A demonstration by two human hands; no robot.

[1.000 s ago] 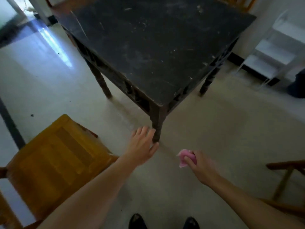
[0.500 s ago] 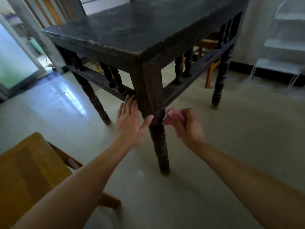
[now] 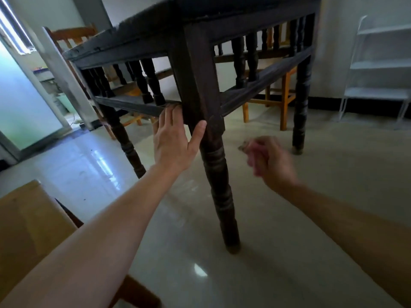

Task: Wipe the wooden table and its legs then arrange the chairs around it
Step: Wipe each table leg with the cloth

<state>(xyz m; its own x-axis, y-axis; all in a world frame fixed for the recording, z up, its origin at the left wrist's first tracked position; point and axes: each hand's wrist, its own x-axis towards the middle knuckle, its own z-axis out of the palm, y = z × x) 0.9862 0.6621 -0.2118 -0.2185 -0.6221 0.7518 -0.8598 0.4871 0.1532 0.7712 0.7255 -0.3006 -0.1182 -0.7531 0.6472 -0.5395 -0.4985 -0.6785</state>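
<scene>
The dark counter [image 3: 255, 24] stands at 12 o'clock. The left hand [image 3: 171, 143] rests flat on its near leg [image 3: 214, 158], fingers [image 3: 168, 115] straight and together. At 3 o'clock the right hand [image 3: 272, 162] is blurry, fingers curled; I cannot tell what they hold.

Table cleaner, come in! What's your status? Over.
Left hand flat on near table leg, thumb across it. Right hand curled, blurred, off the leg. Yellow chair close at left.
</scene>
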